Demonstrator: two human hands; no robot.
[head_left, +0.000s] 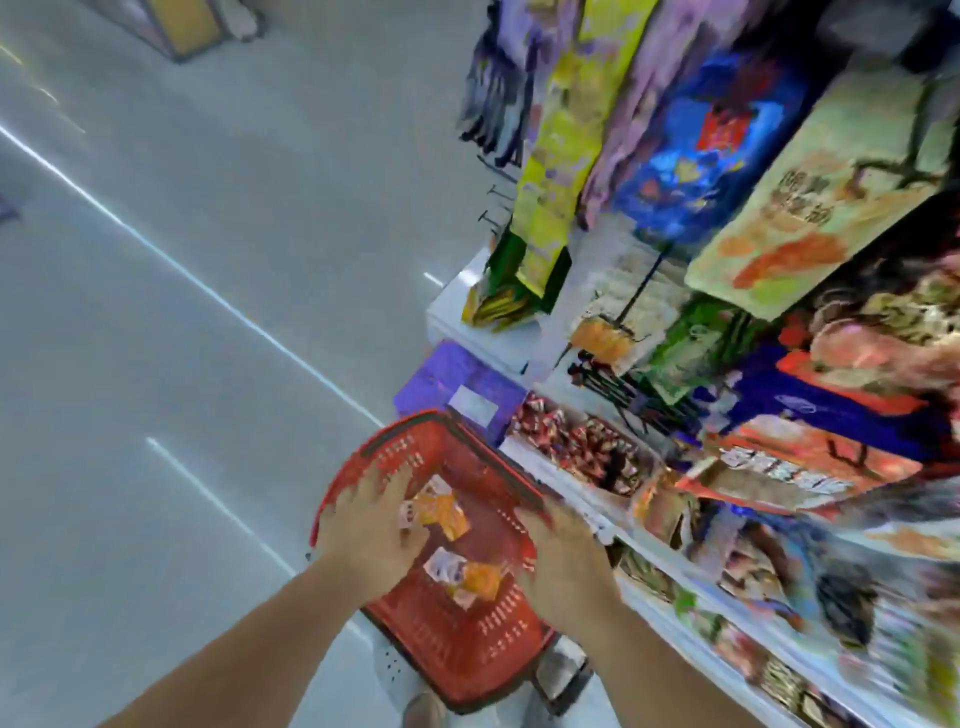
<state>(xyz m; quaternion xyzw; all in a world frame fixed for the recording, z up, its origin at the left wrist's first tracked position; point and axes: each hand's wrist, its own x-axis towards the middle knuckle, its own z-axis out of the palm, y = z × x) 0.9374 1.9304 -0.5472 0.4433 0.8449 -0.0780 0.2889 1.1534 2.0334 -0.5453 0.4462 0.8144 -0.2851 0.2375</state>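
1. Basket (452, 654) of red plastic sits low at the near centre, above the floor, with its right side close to the shelf
2. The left hand (371, 530) hovers over the basket's left half, fingers spread and straight, gripping nothing
3. The right hand (563, 566) lies at the basket's right rim; blur hides whether its fingers curl round it
4. A near orange packet (470, 574) lies in the basket between the hands
5. A far orange packet (439, 512) lies just beside the left thumb; contact unclear
6. The white shelf (670, 577) runs along the right, stocked with blurred goods
7. A purple box (452, 384) stands just beyond the basket
8. Hanging snack bags (558, 145) fill the far right, and grey floor (182, 260) spreads left
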